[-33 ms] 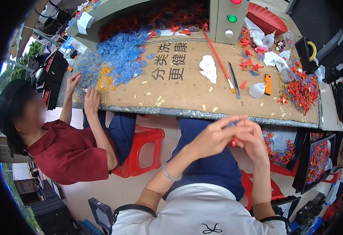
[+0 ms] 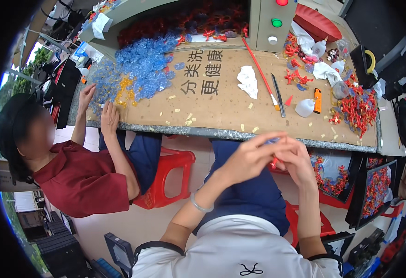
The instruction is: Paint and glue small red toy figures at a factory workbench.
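Just off the near edge of the workbench (image 2: 184, 130), my hands meet over my lap around a small red and blue plastic piece (image 2: 274, 162). My left hand (image 2: 251, 155), with a pale bangle at its wrist, has its fingers closed on the piece. From the other side, my right hand (image 2: 299, 161) closes on it with bent fingers. Red shows between the two hands and a bit of blue under the left fingers; fingers cover the rest, so its exact shape is hidden.
Blue clear pieces (image 2: 147, 69) are heaped at the left, where a co-worker in a maroon shirt (image 2: 91, 180) works. On the bench lie a red-handled brush (image 2: 261, 74), a black tweezer-like tool (image 2: 278, 95), crumpled tissue (image 2: 248, 82), a white squeeze bottle (image 2: 305, 108) and red pieces (image 2: 356, 109).
Both my hands have shifted slightly up and to the left, still closed together on the red and blue piece.
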### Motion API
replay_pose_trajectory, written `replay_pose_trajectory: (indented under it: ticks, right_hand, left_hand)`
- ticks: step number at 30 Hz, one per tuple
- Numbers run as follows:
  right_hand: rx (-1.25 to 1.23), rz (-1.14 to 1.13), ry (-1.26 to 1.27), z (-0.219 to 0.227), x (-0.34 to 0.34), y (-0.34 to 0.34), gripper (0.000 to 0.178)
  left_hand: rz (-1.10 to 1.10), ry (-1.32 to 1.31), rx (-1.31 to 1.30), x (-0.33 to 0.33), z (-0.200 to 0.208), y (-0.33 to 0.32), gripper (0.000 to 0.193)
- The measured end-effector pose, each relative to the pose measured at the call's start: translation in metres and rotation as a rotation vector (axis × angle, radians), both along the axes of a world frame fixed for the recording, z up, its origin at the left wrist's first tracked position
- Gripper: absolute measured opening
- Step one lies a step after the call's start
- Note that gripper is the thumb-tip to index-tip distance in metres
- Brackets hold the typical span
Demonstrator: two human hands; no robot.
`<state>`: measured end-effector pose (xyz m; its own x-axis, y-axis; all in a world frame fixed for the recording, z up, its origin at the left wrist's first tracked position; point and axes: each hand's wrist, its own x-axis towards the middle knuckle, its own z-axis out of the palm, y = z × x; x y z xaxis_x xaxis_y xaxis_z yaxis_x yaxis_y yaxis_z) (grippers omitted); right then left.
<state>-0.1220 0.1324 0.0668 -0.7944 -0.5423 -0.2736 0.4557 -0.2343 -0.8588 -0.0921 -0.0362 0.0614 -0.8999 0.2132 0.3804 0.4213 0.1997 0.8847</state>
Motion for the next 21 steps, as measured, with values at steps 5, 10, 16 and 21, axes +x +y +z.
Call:
replay_pose_trajectory:
  ticks: [5,10,16,21]
  right_hand:
    - [0.148,0.269,0.12,0.01,-0.041,-0.029,0.024]
    - [0.977,-0.234,0.993,-0.016,-0.099,-0.068,0.023]
    - [1.236,-0.221,1.102,-0.047,-0.138,-0.083,0.014]
    - [1.209,-0.112,1.016,-0.012,-0.12,-0.068,0.016]
  left_hand:
    - [0.315,-0.061,0.138,0.004,-0.022,-0.041,0.031]
    - [0.411,-0.368,0.57,-0.004,-0.028,-0.052,0.024]
    - [0.297,-0.516,0.713,-0.018,-0.036,-0.055,0.032]
    - [0.174,-0.55,0.71,-0.024,-0.042,-0.057,0.027]
